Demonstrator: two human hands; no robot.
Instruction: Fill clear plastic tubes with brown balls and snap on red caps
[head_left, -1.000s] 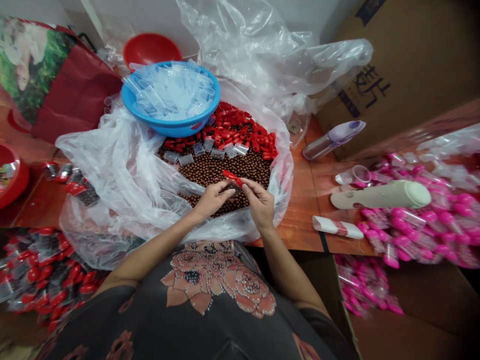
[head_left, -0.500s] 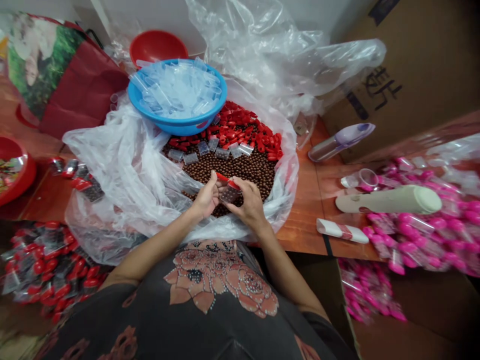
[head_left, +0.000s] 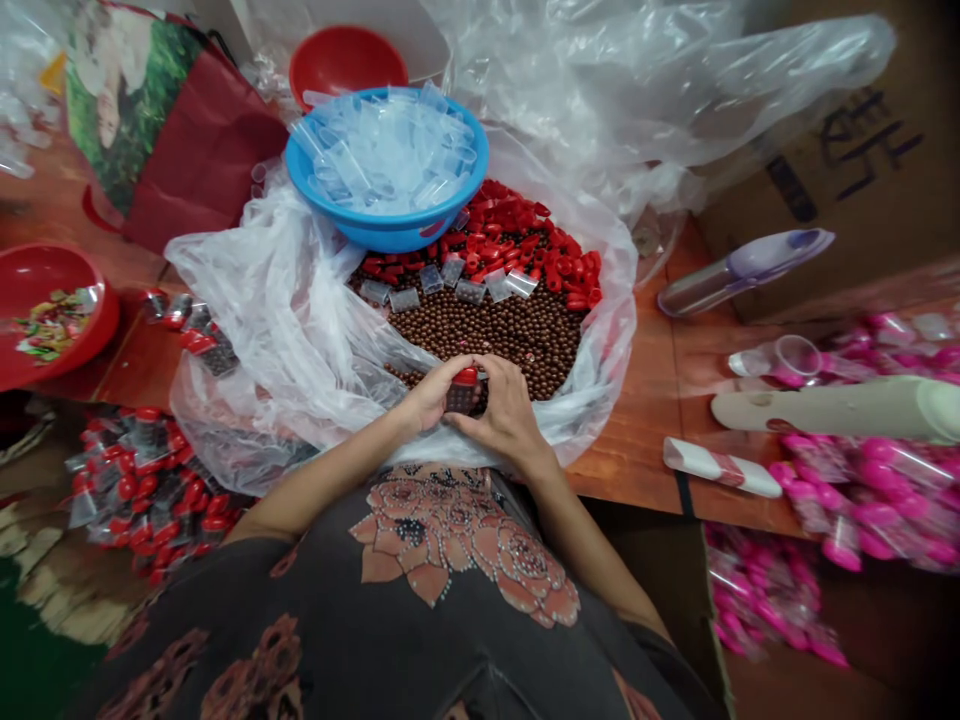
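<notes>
My left hand (head_left: 429, 396) and my right hand (head_left: 505, 416) close together around a small clear vial (head_left: 462, 393) with a red cap, filled with brown beads and partly hidden by my fingers. Just beyond my hands lies a layer of brown beads (head_left: 510, 340) on a plastic sheet (head_left: 255, 320). Loose red caps (head_left: 525, 240) are heaped farther back. Several empty clear vials (head_left: 431, 278) rest at the line between caps and beads. A blue basin (head_left: 457, 195) full of clear vials sits on the sheet's far side.
A red bowl (head_left: 345, 60) stands behind the basin, and another (head_left: 45, 320) holds colourful bits at left. Filled red-capped vials (head_left: 150, 490) lie at lower left, pink-capped ones (head_left: 862, 490) at right. A cream cylinder (head_left: 832, 410) rests on the wooden table (head_left: 630, 450).
My hands have come closer together and now wrap the capped vial more fully. The whole view has shifted to the right and up.
</notes>
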